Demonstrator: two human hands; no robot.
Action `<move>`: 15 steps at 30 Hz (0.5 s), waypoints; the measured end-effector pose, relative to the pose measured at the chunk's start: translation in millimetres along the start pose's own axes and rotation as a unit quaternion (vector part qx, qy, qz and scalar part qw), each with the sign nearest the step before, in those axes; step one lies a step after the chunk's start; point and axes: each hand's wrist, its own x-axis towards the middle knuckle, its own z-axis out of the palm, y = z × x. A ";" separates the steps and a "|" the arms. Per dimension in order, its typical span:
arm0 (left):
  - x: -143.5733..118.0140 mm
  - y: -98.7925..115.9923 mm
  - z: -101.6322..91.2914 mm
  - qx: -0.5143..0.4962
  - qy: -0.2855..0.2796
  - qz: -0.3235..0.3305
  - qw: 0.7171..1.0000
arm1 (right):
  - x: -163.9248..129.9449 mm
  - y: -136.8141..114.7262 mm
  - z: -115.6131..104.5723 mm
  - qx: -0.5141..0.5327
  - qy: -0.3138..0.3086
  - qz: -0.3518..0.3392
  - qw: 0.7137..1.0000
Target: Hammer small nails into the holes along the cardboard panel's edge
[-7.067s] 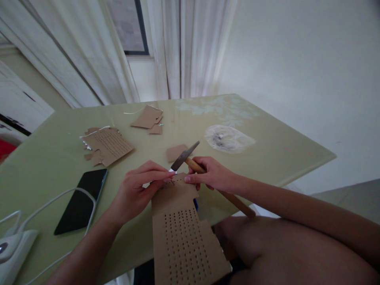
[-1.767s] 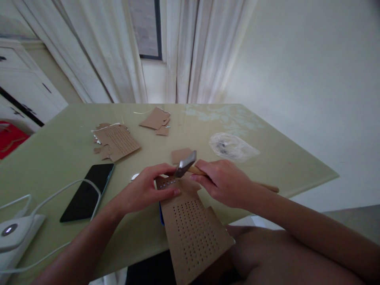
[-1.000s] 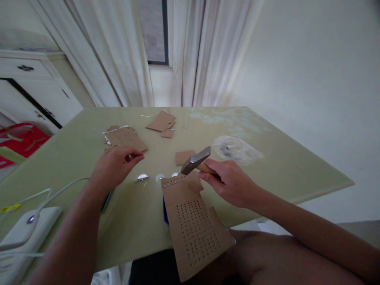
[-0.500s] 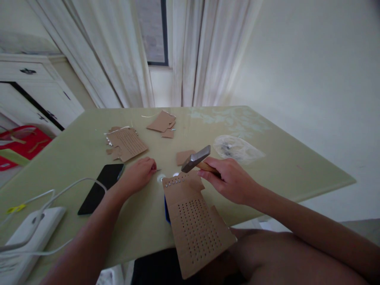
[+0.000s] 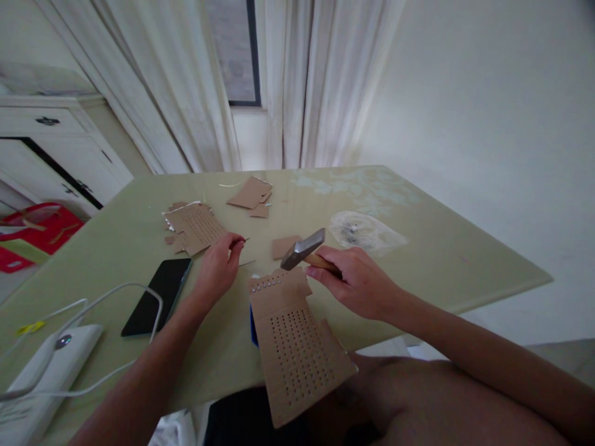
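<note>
My right hand (image 5: 356, 282) grips the wooden handle of a hammer (image 5: 303, 249), its metal head raised just above a piece of cardboard (image 5: 302, 347). Rows of small holes run through this cardboard, and a line of shiny round dots crosses its far end. It overhangs the table's near edge, with something blue (image 5: 253, 325) partly hidden beneath. To the left, my left hand (image 5: 220, 263) is raised over the table, thumb and forefinger pinching a thin, dark, nail-like piece (image 5: 246, 240). Below those fingertips a thin dark line (image 5: 248, 263) shows on the tabletop; whether object or reflection, I cannot tell.
A phone (image 5: 158, 297) lies left of my left forearm, near a white power strip (image 5: 60, 365) and cables. Beyond are a perforated cardboard piece (image 5: 198, 226), cardboard scraps (image 5: 251, 193), a small cardboard piece (image 5: 284, 246) and a clear plastic bag (image 5: 365, 232).
My left hand has lifted away from the tabletop and turned, with the thin piece now higher in its fingertips. The hammer stays nearly where it was; the whole view has shifted slightly.
</note>
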 end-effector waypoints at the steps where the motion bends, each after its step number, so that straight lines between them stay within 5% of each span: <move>1: 0.8 8.1 -6.1 -0.021 0.013 -0.005 1.000 | -1.0 0.0 -0.5 0.003 0.000 -0.002 1.000; 8: -9.2 57.7 -18.1 -0.316 0.030 0.008 0.948 | -6.6 0.8 -3.1 0.004 -0.005 0.007 1.000; 12: -16.7 54.6 -6.8 -0.352 0.040 0.010 0.935 | -10.4 3.6 -3.3 0.003 -0.007 0.014 1.000; 15: -20.8 50.3 -6.5 -0.320 -0.007 0.032 0.947 | -11.0 5.4 -1.5 -0.003 -0.011 0.023 1.000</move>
